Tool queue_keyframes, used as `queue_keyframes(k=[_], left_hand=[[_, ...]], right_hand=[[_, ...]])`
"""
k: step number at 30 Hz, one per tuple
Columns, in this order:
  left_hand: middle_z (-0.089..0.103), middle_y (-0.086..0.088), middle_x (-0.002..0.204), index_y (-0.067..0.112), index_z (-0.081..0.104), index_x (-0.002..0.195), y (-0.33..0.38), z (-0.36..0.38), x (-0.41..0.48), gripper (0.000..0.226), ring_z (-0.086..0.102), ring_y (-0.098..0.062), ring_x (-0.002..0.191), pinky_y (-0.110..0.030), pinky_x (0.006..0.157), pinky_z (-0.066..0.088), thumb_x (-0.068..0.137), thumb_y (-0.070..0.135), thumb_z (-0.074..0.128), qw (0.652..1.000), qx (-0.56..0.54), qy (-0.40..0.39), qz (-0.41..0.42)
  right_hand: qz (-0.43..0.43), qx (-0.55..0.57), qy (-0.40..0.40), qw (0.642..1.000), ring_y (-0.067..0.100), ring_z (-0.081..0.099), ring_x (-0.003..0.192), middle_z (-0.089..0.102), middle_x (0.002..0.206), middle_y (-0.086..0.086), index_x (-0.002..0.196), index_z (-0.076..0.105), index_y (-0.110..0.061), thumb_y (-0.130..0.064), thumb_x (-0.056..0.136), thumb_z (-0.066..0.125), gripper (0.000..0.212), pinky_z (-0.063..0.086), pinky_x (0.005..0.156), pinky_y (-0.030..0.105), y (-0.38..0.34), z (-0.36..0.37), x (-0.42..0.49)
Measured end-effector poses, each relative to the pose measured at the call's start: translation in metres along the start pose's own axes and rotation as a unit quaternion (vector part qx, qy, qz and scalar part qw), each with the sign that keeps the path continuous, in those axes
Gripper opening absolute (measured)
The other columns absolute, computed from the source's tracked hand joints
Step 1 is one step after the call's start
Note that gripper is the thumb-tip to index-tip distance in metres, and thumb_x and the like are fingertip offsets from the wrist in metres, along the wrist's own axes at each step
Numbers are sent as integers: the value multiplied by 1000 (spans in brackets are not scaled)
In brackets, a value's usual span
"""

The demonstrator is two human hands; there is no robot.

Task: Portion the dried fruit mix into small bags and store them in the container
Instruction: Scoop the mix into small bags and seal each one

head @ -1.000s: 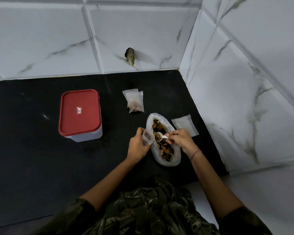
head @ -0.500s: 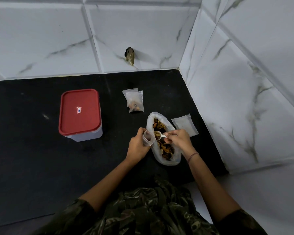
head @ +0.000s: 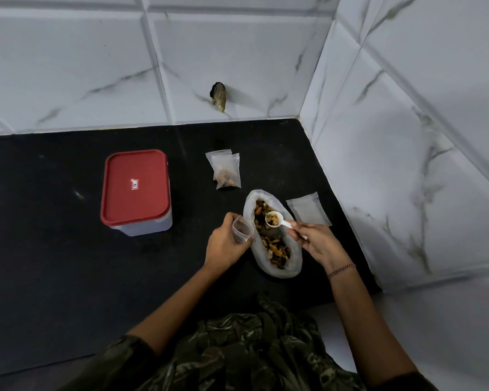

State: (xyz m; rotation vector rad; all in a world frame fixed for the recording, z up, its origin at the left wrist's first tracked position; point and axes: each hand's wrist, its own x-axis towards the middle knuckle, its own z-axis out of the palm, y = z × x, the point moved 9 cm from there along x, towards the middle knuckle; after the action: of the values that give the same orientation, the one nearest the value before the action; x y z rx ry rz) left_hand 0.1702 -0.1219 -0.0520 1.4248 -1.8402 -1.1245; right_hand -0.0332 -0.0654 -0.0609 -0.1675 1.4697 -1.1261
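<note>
A large clear bag of dried fruit mix [head: 274,244] lies open on the black counter. My right hand [head: 314,241] pinches the handle of a small white scoop [head: 274,220], which holds some mix above the bag. My left hand [head: 226,244] grips a small clear bag [head: 242,228] with its mouth held open, just left of the big bag. Two filled small bags [head: 226,170] lie behind. The container [head: 137,190] with its red lid on stands at the left.
A stack of empty small bags [head: 308,208] lies right of the big bag, near the tiled side wall [head: 407,165]. The tiled back wall has a dark hole [head: 218,95]. The black counter [head: 54,263] stretches to the left.
The scoop has lifted out of the mix with a load in it and my right hand has drawn back a little to the right. My left hand still holds the small bag open.
</note>
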Motion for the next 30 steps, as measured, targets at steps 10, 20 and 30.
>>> queue_keyframes(k=[10,20,30], left_hand=[[61,14,97,23,48,112,8,-16,4,45,61,-1,85,-18,68,52,79,36,75,999,1,43,14],[65,11,91,22,50,108,6,-27,8,43,64,-1,85,-30,75,56,77,32,78,995,-49,85,-4],[57,13,91,16,47,105,10,-41,8,43,58,4,81,-9,67,48,75,22,79,991,-54,125,-1]], right_hand=[[-75,-83,-57,992,11,70,70,70,89,12,99,68,3,0,84,63,15,54,61,15,-20,51,-34],[-343,-434,13,833,-4,57,65,69,85,-1,106,70,-9,-12,90,62,19,41,68,-2,-40,99,-70],[-513,-524,9,680,13,61,94,64,101,5,105,70,-7,-5,86,65,20,51,89,26,-25,125,-87]])
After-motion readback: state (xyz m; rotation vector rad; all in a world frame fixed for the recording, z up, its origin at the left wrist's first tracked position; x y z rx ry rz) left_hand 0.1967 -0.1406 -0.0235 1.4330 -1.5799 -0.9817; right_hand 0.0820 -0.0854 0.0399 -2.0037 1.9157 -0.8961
